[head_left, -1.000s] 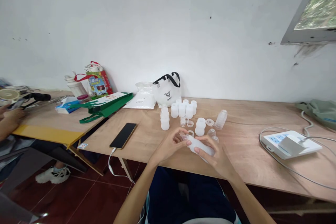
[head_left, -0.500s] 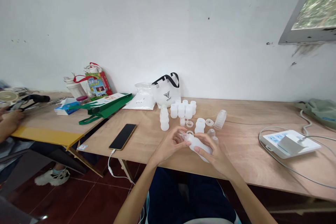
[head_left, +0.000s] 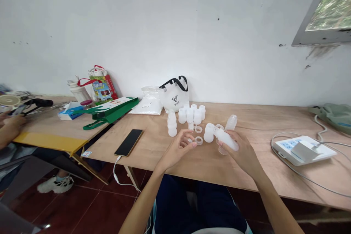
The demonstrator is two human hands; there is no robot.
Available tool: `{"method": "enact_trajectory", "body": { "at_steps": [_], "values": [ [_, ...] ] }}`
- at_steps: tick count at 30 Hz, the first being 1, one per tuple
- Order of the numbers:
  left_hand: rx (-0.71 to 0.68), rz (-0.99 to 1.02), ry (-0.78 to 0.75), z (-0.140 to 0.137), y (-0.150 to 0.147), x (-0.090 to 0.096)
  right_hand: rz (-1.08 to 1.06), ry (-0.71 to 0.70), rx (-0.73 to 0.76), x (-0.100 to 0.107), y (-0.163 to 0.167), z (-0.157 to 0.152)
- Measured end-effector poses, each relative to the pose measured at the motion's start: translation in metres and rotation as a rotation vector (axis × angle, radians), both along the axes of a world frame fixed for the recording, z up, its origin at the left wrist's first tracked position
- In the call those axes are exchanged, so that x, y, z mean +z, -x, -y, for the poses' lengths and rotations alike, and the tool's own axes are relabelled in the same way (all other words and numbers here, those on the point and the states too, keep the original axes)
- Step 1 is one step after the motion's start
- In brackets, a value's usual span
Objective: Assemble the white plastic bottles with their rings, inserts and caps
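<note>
My right hand [head_left: 238, 150] is closed round a translucent white plastic bottle [head_left: 227, 140], tilted with its narrow end toward the upper left. My left hand [head_left: 181, 147] is curled at the left, with a small clear plastic piece [head_left: 189, 140] between its fingers; its exact kind is unclear. Right of those fingertips a clear plastic ring [head_left: 199, 140] lies on the table. A white ribbed container [head_left: 209, 133] stands just left of the held bottle. Behind it, a clear plastic cup stack [head_left: 231, 121] leans, partly covered by my right hand.
Several white containers [head_left: 189, 114] stand in a group farther back, with a tall stack [head_left: 172, 123] to their left. A phone [head_left: 128, 142] lies on the left. A white tote bag [head_left: 174, 95] leans at the wall. A cabled white box [head_left: 303, 150] lies on the right.
My right hand has carried the white bottle to the right, away from my left hand. My left hand has stayed almost in place, and the ring beside it is now uncovered.
</note>
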State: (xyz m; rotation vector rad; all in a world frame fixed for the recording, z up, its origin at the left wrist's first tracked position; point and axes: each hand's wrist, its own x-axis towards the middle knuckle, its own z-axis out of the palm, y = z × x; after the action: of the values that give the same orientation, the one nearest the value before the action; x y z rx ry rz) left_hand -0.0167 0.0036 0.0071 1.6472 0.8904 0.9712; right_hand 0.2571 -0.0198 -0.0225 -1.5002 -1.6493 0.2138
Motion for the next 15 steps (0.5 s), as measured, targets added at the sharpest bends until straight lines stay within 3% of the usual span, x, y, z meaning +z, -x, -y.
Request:
{"method": "enact_trajectory", "body": {
  "at_steps": [7, 15],
  "values": [
    [-0.048, -0.106, -0.032, 0.001, -0.002, -0.005, 0.081, 0.229, 0.071, -0.013, -0.009, -0.006],
    [-0.083, -0.167, -0.011, -0.006, -0.005, -0.021, 0.034, 0.262, 0.181, -0.011, 0.008, -0.006]
  ]
}}
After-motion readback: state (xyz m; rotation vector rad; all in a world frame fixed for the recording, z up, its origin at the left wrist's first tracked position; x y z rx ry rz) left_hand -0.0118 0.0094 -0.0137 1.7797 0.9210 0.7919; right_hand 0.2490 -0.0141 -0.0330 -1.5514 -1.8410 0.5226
